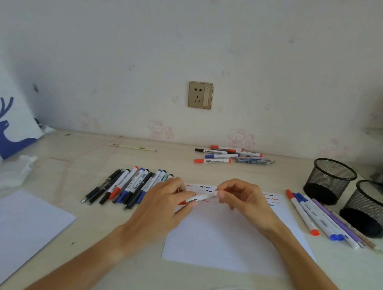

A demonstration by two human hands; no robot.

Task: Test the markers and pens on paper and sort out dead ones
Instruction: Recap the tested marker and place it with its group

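- A white marker (200, 197) with red ends is held level over the far edge of a sheet of paper (230, 237), near the middle of the desk (122, 225).
- The left hand (162, 205) curls its fingers round the marker's left part; the right hand (241, 196) pinches its right end, where the cap seems to sit. Whether the cap is coming off or going on cannot be told.
- The paper carries short squiggles in red, blue and black along its far edge, partly hidden by the hands.
- To the left of the paper lies a row of pens and markers (128, 187), side by side, with black, blue and red caps.
- To the right of the paper lies a second, smaller row of pens (318, 218), red, blue and purple.
- Far on the desk, close to the wall, sits a loose pile of markers (227, 154).
- Risk: the three groups look alike, so a dead marker could be laid in the wrong one. An uncapped tip could also smear the hands or paper, and a loose cap could roll off among the pens.
- Two black mesh pen cups (330, 180) stand at the far right, near the smaller row.
- The desk is pale wood. A second sheet (20, 227) lies near left, crumpled tissue (13, 171) beyond it, and a thin cord (81, 156) trails across.
- The wall behind has faint cartoon-cat wallpaper and a gold socket (200, 94).
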